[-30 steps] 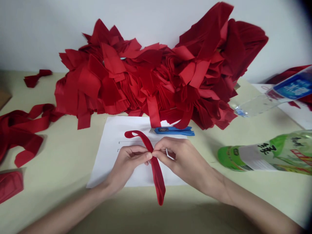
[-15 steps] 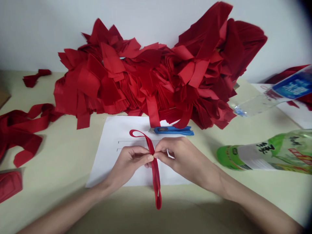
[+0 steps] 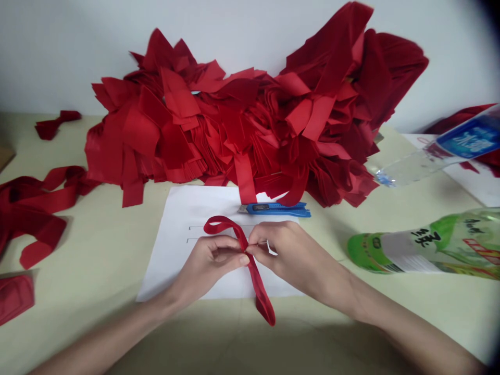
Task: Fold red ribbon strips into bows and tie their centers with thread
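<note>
Both of my hands pinch a narrow red ribbon (image 3: 254, 278) at the middle of a white paper sheet (image 3: 167, 265). My left hand (image 3: 211, 263) and my right hand (image 3: 285, 254) meet fingertip to fingertip on it. Above them the ribbon curves into a small loop to the left. Its tail hangs toward the lower right, past the paper's bottom edge. The pinched part is partly hidden by my fingers. A blue utility knife (image 3: 275, 209) lies just above my right hand.
A large heap of red fabric strips (image 3: 234, 120) stands against the white wall. Loose red ribbons (image 3: 35, 208) lie at the left of the pale table (image 3: 89, 312). A green-labelled plastic bottle (image 3: 422, 245) and a clear bottle (image 3: 441, 153) lie at the right.
The ribbon's loop has dropped lower and turned rounder. Its tail has swung to the right and lies flatter. My hands have stayed nearly in place.
</note>
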